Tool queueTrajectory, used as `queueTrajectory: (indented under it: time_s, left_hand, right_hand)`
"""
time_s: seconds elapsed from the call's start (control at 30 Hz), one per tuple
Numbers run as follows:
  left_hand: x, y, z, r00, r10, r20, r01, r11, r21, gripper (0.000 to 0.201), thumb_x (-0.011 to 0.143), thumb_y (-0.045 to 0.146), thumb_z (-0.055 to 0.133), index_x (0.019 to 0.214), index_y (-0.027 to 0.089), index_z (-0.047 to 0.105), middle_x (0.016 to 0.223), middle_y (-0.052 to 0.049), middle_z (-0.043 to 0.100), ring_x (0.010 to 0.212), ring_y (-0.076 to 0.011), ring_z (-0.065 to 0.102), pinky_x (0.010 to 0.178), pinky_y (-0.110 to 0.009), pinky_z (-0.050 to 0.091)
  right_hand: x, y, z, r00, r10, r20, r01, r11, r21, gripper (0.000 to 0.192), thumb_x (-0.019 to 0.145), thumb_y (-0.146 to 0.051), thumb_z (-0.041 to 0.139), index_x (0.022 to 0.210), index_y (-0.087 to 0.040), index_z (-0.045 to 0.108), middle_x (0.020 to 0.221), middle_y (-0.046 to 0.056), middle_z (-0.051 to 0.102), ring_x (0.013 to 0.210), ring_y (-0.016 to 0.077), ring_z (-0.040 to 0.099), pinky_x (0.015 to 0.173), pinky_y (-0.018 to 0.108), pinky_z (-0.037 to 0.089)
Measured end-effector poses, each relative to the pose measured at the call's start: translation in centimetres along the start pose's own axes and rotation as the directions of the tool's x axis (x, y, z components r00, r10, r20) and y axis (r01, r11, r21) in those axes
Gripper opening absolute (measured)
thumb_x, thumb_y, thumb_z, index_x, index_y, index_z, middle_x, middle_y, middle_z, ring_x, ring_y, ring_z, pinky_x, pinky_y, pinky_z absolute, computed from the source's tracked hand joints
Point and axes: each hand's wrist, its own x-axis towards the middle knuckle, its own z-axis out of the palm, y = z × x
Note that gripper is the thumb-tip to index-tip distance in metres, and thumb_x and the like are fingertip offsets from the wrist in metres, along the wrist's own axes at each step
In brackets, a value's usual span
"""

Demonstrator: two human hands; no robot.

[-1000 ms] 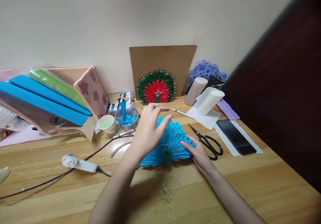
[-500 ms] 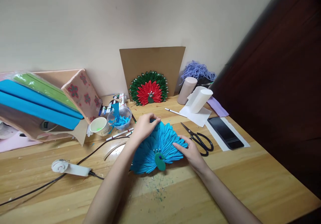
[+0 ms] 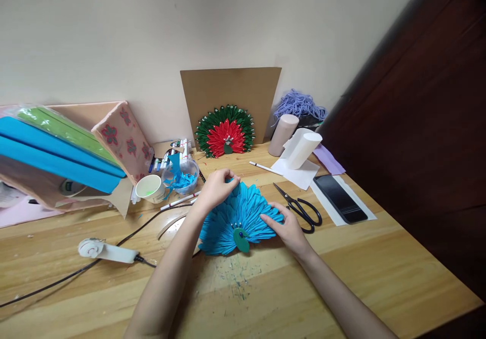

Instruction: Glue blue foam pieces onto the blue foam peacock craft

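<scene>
A blue paper peacock (image 3: pixel 250 207) with fanned, layered feathers and a green head and body lies low over the table, between my two hands. My left hand (image 3: pixel 218 191) is closed at the upper left of the fan, thumb and fingers pinched on the feather edge; its fingertips are partly hidden. My right hand (image 3: pixel 287 229) grips the fan's right edge, with a finger lying over the feathers and the rest behind. Black-handled scissors (image 3: pixel 301 208) lie just right of the peacock.
A red and green peacock (image 3: pixel 227 132) stands against a cardboard sheet (image 3: pixel 228 86) by the wall. Left are a paper cup (image 3: pixel 150 189), a tub of blue scraps (image 3: pixel 182 177) and a white corded device (image 3: pixel 108 251). A phone (image 3: pixel 339 200) and white paper roll (image 3: pixel 304 149) lie right.
Very little differs. The peacock has tilted slightly and sits a touch higher in view, and my left hand has shifted a little to the left along the feather edge.
</scene>
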Motion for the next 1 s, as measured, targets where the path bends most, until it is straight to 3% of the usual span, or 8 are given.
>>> queueTrajectory:
  time_s: [0.4,0.77,0.9,1.0]
  left_hand:
    - [-0.1,0.7,-0.2,1.000,-0.010,-0.007,0.010,1.000,-0.005,0.022,0.077,0.033,0.050,0.076,0.015,0.064,0.084,-0.006,0.070,0.076,-0.0185,0.061,0.066,-0.027,0.042]
    - [-0.1,0.3,-0.3,0.995,0.087,0.041,-0.082,0.991,-0.105,0.026,0.079,0.040,0.054,0.078,0.015,0.064,0.082,-0.005,0.068,0.076,-0.0177,0.059,0.069,-0.027,0.043]
    - [-0.1,0.3,-0.9,0.992,0.079,0.097,-0.071,0.994,-0.081,0.035,0.084,0.044,0.045,0.076,0.014,0.061,0.071,-0.003,0.062,0.068,-0.0159,0.054,0.061,-0.026,0.040]
    - [-0.3,0.4,-1.5,0.984,0.067,0.165,-0.056,0.996,-0.073,0.033,0.085,0.043,0.044,0.079,0.015,0.060,0.074,-0.003,0.061,0.070,-0.0154,0.053,0.063,-0.027,0.039]
  right_hand:
    - [0.1,0.2,-0.2,1.000,-0.027,0.012,0.028,0.998,-0.059,0.029,0.071,-0.043,0.068,0.086,-0.018,0.060,0.078,0.001,0.063,0.071,0.0161,0.058,0.068,0.026,0.047]
    - [0.2,0.3,-0.3,1.000,-0.013,0.015,0.014,1.000,-0.020,0.030,0.071,-0.042,0.068,0.087,-0.018,0.059,0.078,0.001,0.061,0.070,0.0148,0.057,0.067,0.025,0.047]
    - [0.1,0.3,-0.2,1.000,0.000,0.023,0.000,1.000,0.005,0.031,0.071,-0.042,0.068,0.088,-0.018,0.059,0.080,0.002,0.062,0.072,0.0158,0.058,0.067,0.026,0.048]
    - [0.0,0.3,-0.2,1.000,0.005,0.012,-0.005,1.000,0.004,0.032,0.070,-0.042,0.069,0.088,-0.018,0.059,0.080,0.002,0.063,0.072,0.0160,0.058,0.067,0.026,0.048]
